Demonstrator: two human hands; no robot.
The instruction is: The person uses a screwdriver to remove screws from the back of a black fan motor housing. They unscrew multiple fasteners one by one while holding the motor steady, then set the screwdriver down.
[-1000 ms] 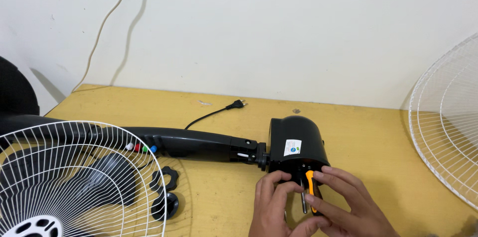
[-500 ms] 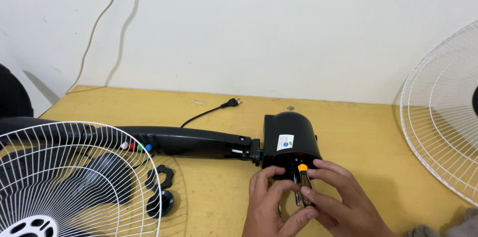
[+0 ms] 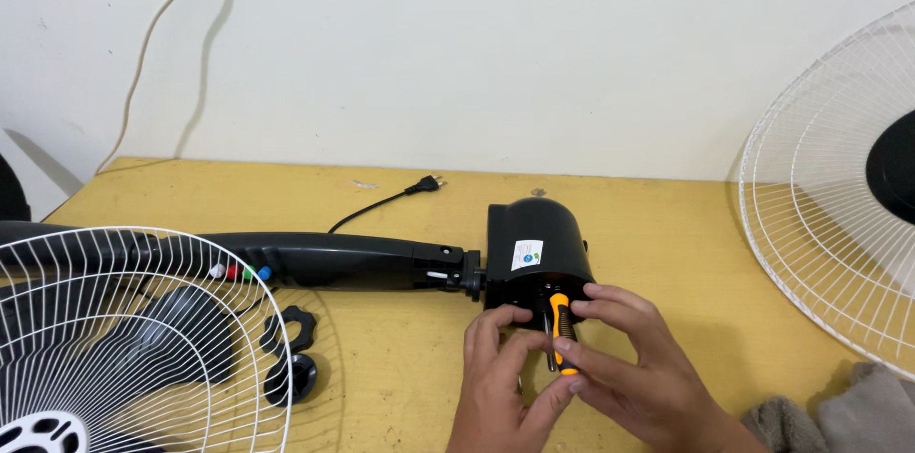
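The right hand (image 3: pixel 634 367) is closed around a small screwdriver (image 3: pixel 560 329) with an orange and black handle, its tip set against the open face of the black fan motor housing (image 3: pixel 536 253). The left hand (image 3: pixel 500 372) has its fingers curled against the housing's lower edge beside the tool, steadying it. The housing lies on its side on the yellow surface (image 3: pixel 667 224), joined to the black fan stand (image 3: pixel 343 261). Two black plastic nuts (image 3: pixel 289 353) rest near a white fan grille (image 3: pixel 124 339). The driver could slip off and jab the steadying fingers, which sit very close.
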